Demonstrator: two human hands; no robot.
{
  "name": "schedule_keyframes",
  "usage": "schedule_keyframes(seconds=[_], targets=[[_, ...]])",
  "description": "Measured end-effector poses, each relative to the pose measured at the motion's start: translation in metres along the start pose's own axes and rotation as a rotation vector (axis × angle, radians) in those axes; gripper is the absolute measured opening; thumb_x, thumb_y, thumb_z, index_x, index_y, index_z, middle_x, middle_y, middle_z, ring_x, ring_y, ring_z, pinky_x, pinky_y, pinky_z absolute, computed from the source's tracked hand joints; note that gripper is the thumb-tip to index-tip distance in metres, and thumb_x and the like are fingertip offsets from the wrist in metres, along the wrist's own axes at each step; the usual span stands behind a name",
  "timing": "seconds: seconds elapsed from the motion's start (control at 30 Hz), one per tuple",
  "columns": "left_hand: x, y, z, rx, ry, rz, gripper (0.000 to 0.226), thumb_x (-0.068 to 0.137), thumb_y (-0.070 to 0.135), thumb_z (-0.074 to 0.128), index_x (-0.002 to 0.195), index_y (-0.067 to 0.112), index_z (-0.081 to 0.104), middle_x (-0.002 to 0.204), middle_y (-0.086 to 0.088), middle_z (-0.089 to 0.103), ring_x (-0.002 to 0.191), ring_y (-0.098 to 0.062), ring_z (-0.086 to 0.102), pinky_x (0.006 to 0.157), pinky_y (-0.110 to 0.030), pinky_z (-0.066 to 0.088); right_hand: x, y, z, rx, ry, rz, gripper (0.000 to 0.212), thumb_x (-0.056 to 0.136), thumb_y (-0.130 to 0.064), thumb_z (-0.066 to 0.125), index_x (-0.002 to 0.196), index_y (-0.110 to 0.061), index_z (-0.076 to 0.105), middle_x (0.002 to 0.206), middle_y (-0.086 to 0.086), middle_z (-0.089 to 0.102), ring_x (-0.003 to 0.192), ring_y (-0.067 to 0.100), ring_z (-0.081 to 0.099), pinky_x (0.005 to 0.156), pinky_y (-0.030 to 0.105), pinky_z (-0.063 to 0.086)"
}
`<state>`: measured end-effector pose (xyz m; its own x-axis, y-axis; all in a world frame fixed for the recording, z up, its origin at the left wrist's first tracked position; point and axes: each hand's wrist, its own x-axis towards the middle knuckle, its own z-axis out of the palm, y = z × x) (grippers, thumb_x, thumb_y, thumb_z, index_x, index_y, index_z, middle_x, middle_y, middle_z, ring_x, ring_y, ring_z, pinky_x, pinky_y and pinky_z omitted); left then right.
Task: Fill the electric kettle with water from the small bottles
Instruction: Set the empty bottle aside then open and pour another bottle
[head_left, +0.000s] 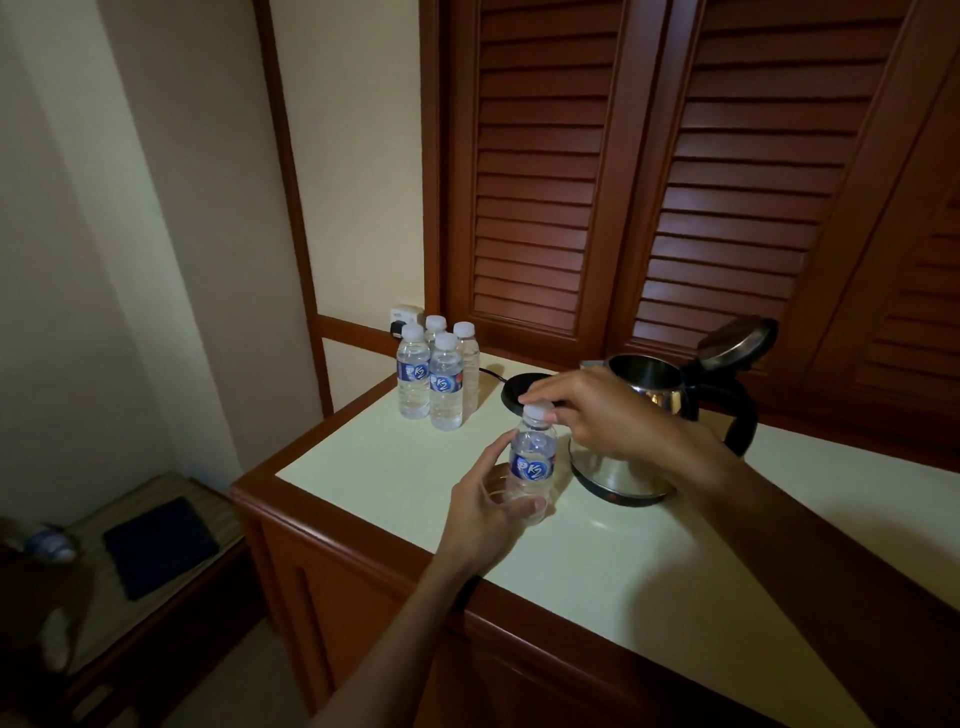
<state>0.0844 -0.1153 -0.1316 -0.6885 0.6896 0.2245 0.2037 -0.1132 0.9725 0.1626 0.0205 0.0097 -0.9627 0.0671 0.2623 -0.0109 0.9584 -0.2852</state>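
**Bottle gripped at both ends beside the open kettle**

From the head view, the left hand (491, 506) curls round the lower body of a small bottle (532, 462) standing upright on the bench (649, 561), while the right hand (597, 410) pinches its white cap (537, 410) from above. The bottle stands just left of the electric kettle (644, 410), whose lid (737, 340) is tipped up and back, leaving the mouth open. The kettle sits off its black base (514, 392), which lies behind the held bottle. Four capped bottles (436, 371) cluster at the bench's far left corner, close to the edge and the wall socket (402, 319). Pale bench top lies bare in front of the hands to the near wooden rim. Louvred doors (649, 171) stand close behind the kettle.
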Motion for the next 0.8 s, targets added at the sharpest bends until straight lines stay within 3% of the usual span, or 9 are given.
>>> schedule_keyframes(seconds=[0.13, 0.27, 0.33, 0.47, 0.57, 0.67, 0.8], targets=[[-0.001, 0.001, -0.001, 0.009, -0.012, 0.010, 0.070, 0.081, 0.003, 0.077, 0.130, 0.042, 0.046, 0.115, 0.019, 0.065, 0.104, 0.001, 0.065, 0.074, -0.021, 0.057, 0.007, 0.002, -0.003, -0.062, -0.089, -0.009, 0.031, 0.090, -0.008, 0.062, 0.119, -0.018, 0.066, 0.119, -0.003, 0.067, 0.108, 0.007, 0.059, 0.091, 0.035, 0.051], [-0.001, 0.000, -0.001, 0.021, -0.013, 0.015, 0.071, 0.081, 0.003, 0.077, 0.131, 0.043, 0.045, 0.118, 0.016, 0.064, 0.104, 0.000, 0.065, 0.076, -0.021, 0.057, 0.011, -0.003, -0.008, -0.157, -0.140, -0.001, 0.008, 0.091, -0.018, 0.059, 0.091, -0.019, 0.067, 0.092, 0.000, 0.065, 0.086, 0.014, 0.058, 0.079, 0.046, 0.051], [-0.001, 0.001, -0.001, 0.024, -0.011, 0.008, 0.070, 0.081, 0.004, 0.077, 0.128, 0.046, 0.045, 0.116, 0.017, 0.064, 0.103, 0.000, 0.065, 0.075, -0.020, 0.057, 0.012, -0.008, -0.010, -0.197, -0.168, 0.014, 0.006, 0.091, -0.022, 0.059, 0.089, -0.018, 0.063, 0.091, 0.000, 0.061, 0.084, 0.016, 0.055, 0.078, 0.045, 0.049], [0.000, 0.003, -0.001, 0.034, -0.007, -0.003, 0.070, 0.082, 0.005, 0.077, 0.129, 0.044, 0.044, 0.113, 0.021, 0.062, 0.097, 0.008, 0.064, 0.069, -0.011, 0.052, 0.014, -0.015, -0.008, -0.317, -0.184, 0.056, 0.019, 0.094, -0.036, 0.056, 0.095, -0.018, 0.058, 0.097, 0.001, 0.057, 0.085, 0.017, 0.053, 0.077, 0.038, 0.047], [-0.001, 0.003, 0.001, 0.024, 0.008, -0.006, 0.072, 0.080, 0.004, 0.079, 0.128, 0.045, 0.045, 0.112, 0.021, 0.064, 0.098, 0.005, 0.066, 0.070, -0.014, 0.054, 0.014, -0.016, -0.003, -0.478, -0.138, 0.067, 0.034, 0.095, -0.050, 0.045, 0.087, -0.017, 0.051, 0.085, -0.001, 0.051, 0.074, 0.018, 0.049, 0.066, 0.036, 0.043], [-0.003, 0.002, 0.001, 0.010, 0.008, -0.008, 0.071, 0.078, 0.004, 0.080, 0.127, 0.044, 0.047, 0.119, 0.011, 0.066, 0.103, -0.007, 0.068, 0.076, -0.022, 0.058, 0.015, -0.014, 0.010, -0.663, -0.044, 0.090, 0.050, 0.097, -0.056, 0.031, 0.085, -0.014, 0.055, 0.077, 0.001, 0.055, 0.066, 0.020, 0.048, 0.058, 0.032, 0.037], [-0.004, 0.004, 0.001, -0.009, -0.013, -0.005, 0.070, 0.079, 0.001, 0.078, 0.129, 0.040, 0.046, 0.115, 0.014, 0.066, 0.100, 0.000, 0.068, 0.071, -0.018, 0.056, 0.011, -0.010, 0.015, -0.600, -0.003, 0.142, 0.059, 0.094, -0.064, 0.023, 0.065, -0.016, 0.042, 0.060, -0.001, 0.045, 0.054, 0.013, 0.040, 0.059, 0.033, 0.039]])
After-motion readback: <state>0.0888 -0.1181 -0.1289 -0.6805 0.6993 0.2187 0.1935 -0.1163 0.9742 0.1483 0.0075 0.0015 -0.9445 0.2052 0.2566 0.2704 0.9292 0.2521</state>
